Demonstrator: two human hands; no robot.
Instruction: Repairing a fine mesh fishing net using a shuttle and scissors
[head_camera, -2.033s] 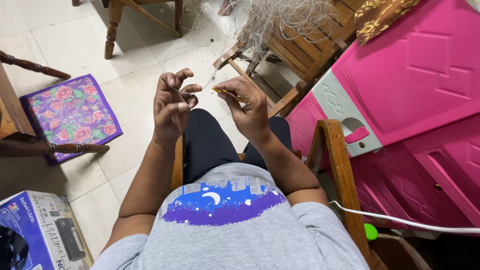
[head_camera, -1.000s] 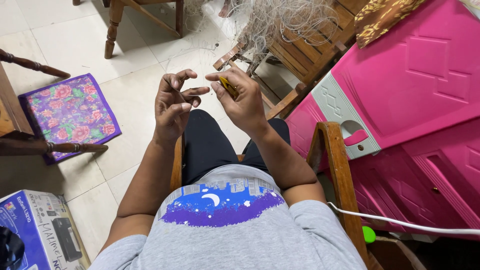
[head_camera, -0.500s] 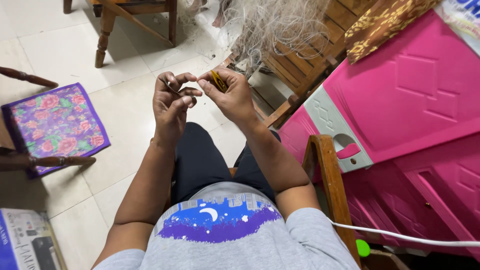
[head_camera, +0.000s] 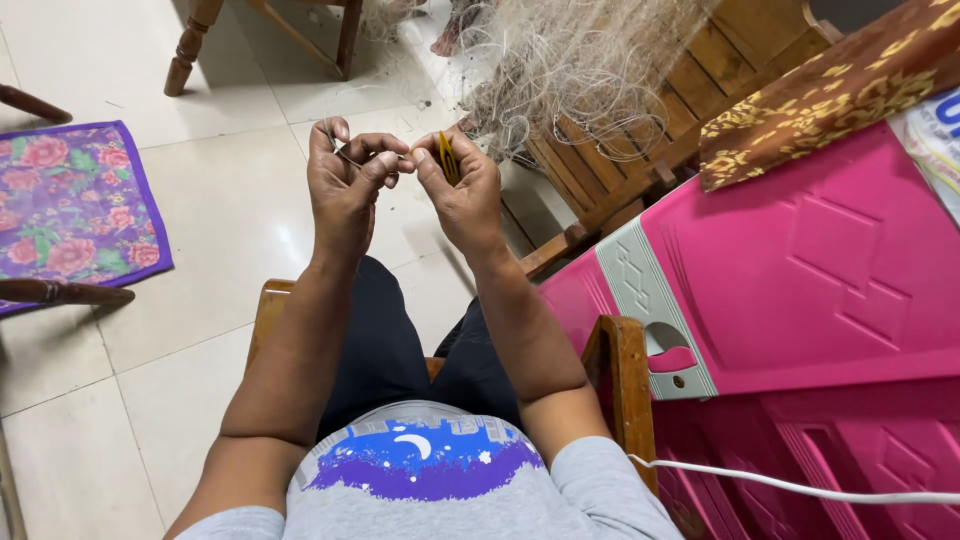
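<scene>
Yellow netting shuttle (head_camera: 446, 157), right hand (head_camera: 462, 190) pinching

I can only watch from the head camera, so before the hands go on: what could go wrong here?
The pale tangled fishing net draped over the slatted wooden chair might snag on its slats if pulled. The fine strand pinched by the left hand is barely visible and could slip. The slim yellow netting needle in the right hand could drop to the tiled floor.
</scene>
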